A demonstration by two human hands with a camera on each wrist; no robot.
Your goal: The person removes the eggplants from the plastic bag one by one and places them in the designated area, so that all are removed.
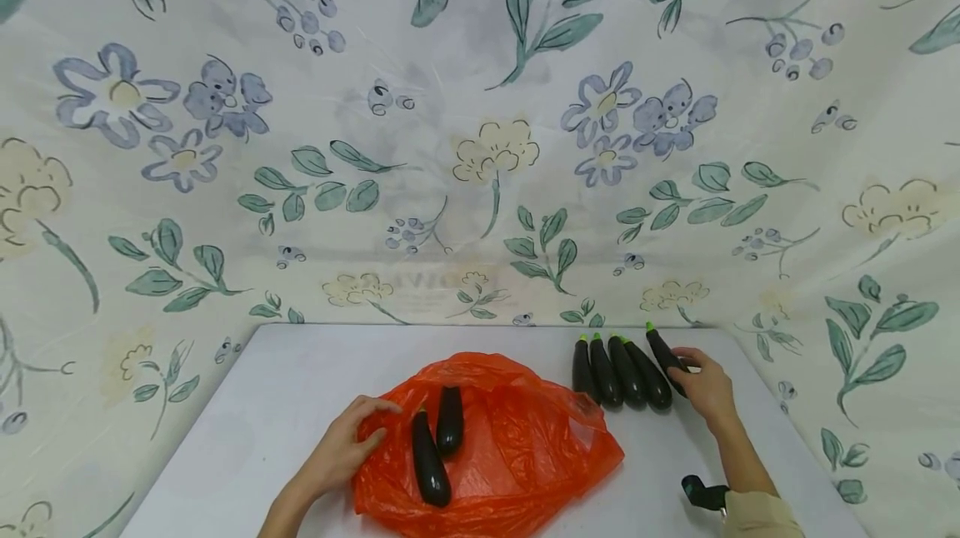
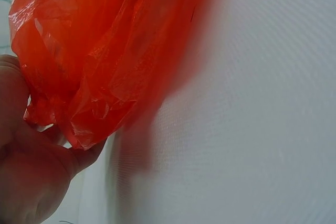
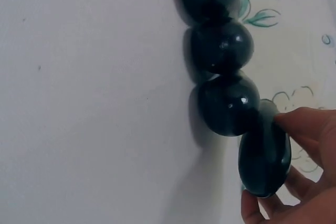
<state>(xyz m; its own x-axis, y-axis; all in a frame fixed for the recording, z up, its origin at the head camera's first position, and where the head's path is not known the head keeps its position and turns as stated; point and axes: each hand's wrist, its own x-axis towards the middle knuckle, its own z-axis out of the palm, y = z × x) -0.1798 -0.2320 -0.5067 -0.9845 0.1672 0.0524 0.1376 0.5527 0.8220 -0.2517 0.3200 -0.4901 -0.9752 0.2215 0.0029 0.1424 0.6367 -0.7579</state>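
A red plastic bag (image 1: 517, 471) lies spread on the table, with two dark eggplants, one (image 1: 431, 463) in front and another (image 1: 450, 421) just behind it, at its left part. My left hand (image 1: 347, 444) holds the bag's left edge; in the left wrist view the crumpled film (image 2: 100, 77) runs between thumb and fingers. To the right of the bag, several eggplants (image 1: 630, 371) with green stems lie side by side. At the right end of that row my right hand (image 1: 703, 384) grips one more eggplant (image 3: 265, 156) between thumb and fingers, its stem pointing away from me.
The white table (image 1: 277, 388) ends at the back against a floral-patterned sheet (image 1: 480, 188), which also rises at both sides. A black strap-like piece (image 1: 703, 493) sticks out beside my right forearm, near the beige sleeve (image 1: 761, 515).
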